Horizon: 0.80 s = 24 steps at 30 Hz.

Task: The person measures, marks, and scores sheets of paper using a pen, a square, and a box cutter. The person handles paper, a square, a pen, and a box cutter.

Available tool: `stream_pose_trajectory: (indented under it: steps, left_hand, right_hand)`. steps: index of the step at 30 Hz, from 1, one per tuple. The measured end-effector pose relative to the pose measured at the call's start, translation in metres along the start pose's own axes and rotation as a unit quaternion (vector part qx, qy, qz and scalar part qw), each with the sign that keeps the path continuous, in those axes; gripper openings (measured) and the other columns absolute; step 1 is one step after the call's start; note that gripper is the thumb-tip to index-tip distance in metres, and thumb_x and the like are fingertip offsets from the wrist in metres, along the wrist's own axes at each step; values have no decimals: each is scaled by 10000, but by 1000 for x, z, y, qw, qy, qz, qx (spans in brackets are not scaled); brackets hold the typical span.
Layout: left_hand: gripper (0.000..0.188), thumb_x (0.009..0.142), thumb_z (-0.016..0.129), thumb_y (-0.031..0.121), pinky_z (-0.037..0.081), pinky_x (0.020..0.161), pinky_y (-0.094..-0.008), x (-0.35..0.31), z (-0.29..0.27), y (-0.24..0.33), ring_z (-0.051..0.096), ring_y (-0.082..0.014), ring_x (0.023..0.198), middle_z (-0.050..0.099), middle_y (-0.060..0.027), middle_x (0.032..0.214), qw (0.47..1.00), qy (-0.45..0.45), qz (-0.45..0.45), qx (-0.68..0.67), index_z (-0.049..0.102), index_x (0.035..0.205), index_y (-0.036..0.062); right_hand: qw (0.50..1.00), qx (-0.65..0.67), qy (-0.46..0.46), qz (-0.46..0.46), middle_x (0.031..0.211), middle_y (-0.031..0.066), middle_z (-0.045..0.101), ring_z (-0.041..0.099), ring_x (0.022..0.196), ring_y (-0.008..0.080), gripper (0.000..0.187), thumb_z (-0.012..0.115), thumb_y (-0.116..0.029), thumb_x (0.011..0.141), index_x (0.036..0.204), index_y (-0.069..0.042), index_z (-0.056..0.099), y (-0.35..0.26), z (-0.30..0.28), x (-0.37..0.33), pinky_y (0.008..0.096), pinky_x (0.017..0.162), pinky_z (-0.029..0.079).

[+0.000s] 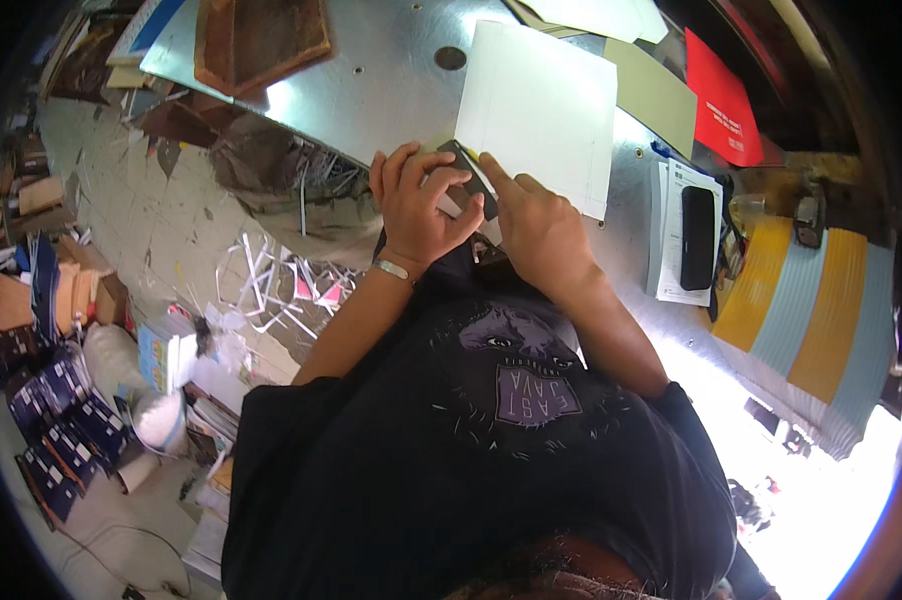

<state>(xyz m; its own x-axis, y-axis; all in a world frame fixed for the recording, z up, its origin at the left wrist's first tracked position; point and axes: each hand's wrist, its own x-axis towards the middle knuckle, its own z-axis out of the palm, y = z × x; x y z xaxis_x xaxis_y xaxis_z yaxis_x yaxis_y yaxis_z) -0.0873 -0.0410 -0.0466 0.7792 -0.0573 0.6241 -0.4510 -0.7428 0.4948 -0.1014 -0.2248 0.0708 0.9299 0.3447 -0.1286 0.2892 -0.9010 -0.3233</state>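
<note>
Near the front edge of the metal table, my left hand point(419, 200) curls its fingers and thumb about a small dark grey flat piece point(479, 178), rectangular as far as it shows. A pale strip lies against this piece, partly covered by the fingers. My right hand point(543, 225) is closed just beside it, the index finger stretched toward the piece. Close to that fingertip is a thin yellow bit point(473, 155); what the right hand grips is hidden. Just beyond both hands lies a large white sheet point(541, 110).
A brown tray point(259, 45) sits at the table's far left. Toward the right are a beige board point(654, 95), a red folder point(719, 105) and a black phone-like case point(698, 238) on papers. White paper offcuts point(271, 285) and stacked goods point(71, 420) cover the floor at left.
</note>
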Motion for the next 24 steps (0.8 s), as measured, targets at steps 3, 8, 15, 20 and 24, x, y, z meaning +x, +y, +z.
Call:
stream_pose_trajectory:
  steps: [3, 8, 15, 20, 24]
  left_hand:
    - [274, 829, 861, 431, 239, 1261, -589, 0, 0, 1, 565, -318, 1369, 712, 34, 1235, 1000, -1, -3, 3, 767, 1016, 255]
    - [271, 824, 859, 430, 242, 1266, -591, -1, 1, 1, 565, -312, 1363, 716, 42, 1233, 1000, 5, -7, 6, 766, 1011, 258]
    - [269, 818, 859, 431, 231, 1274, -599, -2, 3, 0, 557, -310, 1369, 712, 47, 1242, 1000, 5, -13, 6, 767, 1008, 265]
    - [264, 812, 861, 422, 222, 1279, -597, -2, 3, 0, 552, -307, 1376, 710, 47, 1249, 1000, 0, -16, 7, 767, 1005, 268]
    - [257, 800, 862, 400, 220, 1279, -593, -2, 2, 1, 551, -307, 1380, 711, 49, 1248, 1000, -9, -21, 8, 768, 998, 265]
  right_hand:
    - [1000, -12, -12, -5, 1072, 148, 725, 786, 895, 378, 708, 735, -125, 982, 1649, -94, 499, 0, -4, 2, 468, 794, 658]
    - [999, -12, -33, -1, 1058, 151, 730, 782, 901, 391, 672, 714, -107, 995, 1637, -95, 518, -3, -12, 5, 487, 807, 652]
    - [1000, 22, -13, 12, 1009, 176, 730, 750, 881, 417, 550, 606, -104, 1046, 1596, -133, 587, 0, -13, -3, 532, 799, 603]
    - [999, 38, -4, 20, 975, 182, 725, 735, 870, 422, 529, 588, -92, 1056, 1582, -143, 614, 3, -13, -17, 540, 797, 579]
    - [999, 42, -5, 14, 955, 183, 716, 730, 854, 418, 532, 592, -82, 1053, 1581, -138, 613, 4, -17, -32, 535, 782, 575]
